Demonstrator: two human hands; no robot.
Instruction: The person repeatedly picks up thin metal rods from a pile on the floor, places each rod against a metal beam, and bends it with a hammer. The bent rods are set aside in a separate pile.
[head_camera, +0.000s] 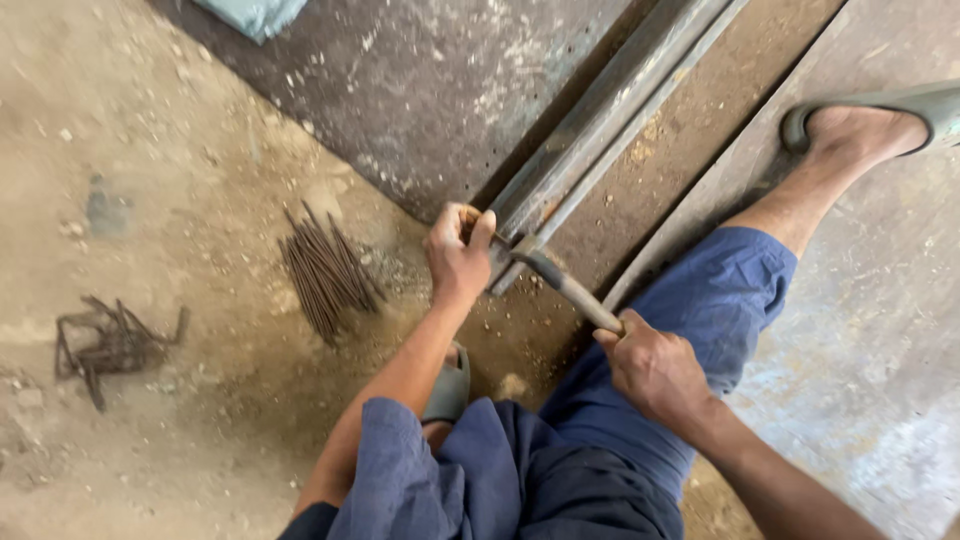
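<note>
My left hand grips a short rusty rod against the near end of a long metal angle bar that runs up to the right. My right hand is closed on the wooden handle of a hammer, whose head rests at the bar's end beside my left fingers. A bundle of straight rusty rods lies on the ground just left of my left hand.
A pile of bent rusty rod pieces lies at far left. A dark metal plate sits under the bar. My sandalled foot rests at upper right, another sandal under my left arm. Blue cloth at top.
</note>
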